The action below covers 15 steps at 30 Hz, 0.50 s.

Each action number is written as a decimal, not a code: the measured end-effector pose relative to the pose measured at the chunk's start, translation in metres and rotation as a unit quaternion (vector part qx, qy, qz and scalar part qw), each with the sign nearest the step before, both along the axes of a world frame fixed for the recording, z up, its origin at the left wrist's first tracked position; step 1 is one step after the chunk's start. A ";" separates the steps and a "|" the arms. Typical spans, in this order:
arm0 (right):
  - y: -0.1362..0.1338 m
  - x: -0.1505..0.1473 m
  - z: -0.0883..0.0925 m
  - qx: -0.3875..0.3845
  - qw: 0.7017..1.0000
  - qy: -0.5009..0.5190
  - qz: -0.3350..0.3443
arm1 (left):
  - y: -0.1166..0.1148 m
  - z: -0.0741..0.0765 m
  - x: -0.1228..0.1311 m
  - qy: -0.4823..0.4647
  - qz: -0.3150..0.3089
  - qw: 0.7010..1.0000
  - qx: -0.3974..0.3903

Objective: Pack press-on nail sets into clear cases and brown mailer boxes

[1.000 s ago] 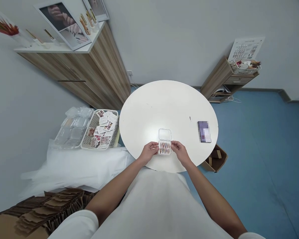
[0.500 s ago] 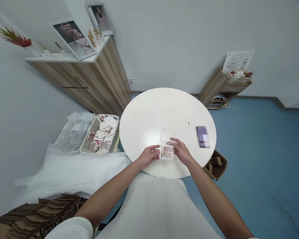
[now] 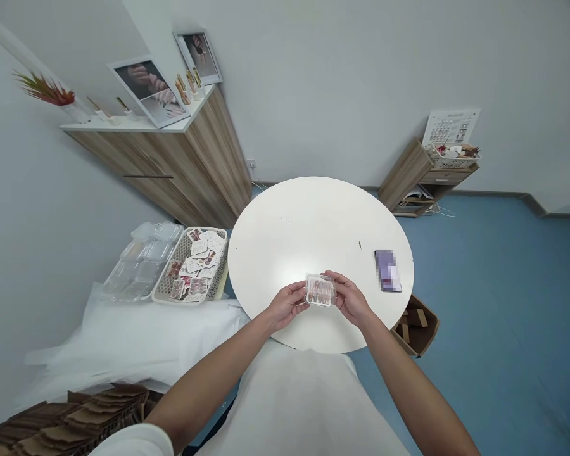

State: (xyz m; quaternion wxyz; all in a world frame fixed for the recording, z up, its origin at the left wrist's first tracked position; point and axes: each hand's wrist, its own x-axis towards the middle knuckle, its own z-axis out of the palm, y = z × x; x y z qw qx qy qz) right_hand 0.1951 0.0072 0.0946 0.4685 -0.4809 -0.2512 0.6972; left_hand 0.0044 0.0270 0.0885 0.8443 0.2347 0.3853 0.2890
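A small clear plastic case [image 3: 320, 290] with several press-on nails in it is held above the near part of the round white table [image 3: 313, 215]. Its lid lies down over the nails; whether it is latched I cannot tell. The fingers of my left hand [image 3: 286, 306] grip the case's left edge. On the opposite edge my right hand [image 3: 350, 300] holds it between thumb and fingers.
On the table's right lies a purple, partly pixelated item [image 3: 387, 271], near a small dark mark. Left of the table are a basket of cards and nail packs [image 3: 160, 291] and stacked clear boxes [image 3: 137, 269]. A cardboard box [image 3: 427, 332] stands at the lower right.
The case's lid, raised before, has come down over the nails. My right hand has moved slightly down and right, and the view has tilted a little upward.
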 end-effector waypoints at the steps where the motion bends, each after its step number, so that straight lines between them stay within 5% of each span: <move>1: 0.000 0.000 0.000 0.004 1.000 0.002 -0.003 | 0.000 0.001 0.001 -0.005 0.006 1.000 -0.002; 7: -0.009 -0.004 0.005 -0.004 0.998 0.051 -0.026 | -0.001 0.001 0.006 -0.018 0.041 0.999 0.003; 15: -0.029 -0.007 0.010 -0.050 0.998 -0.006 -0.044 | -0.002 0.002 0.010 -0.016 0.036 0.999 0.010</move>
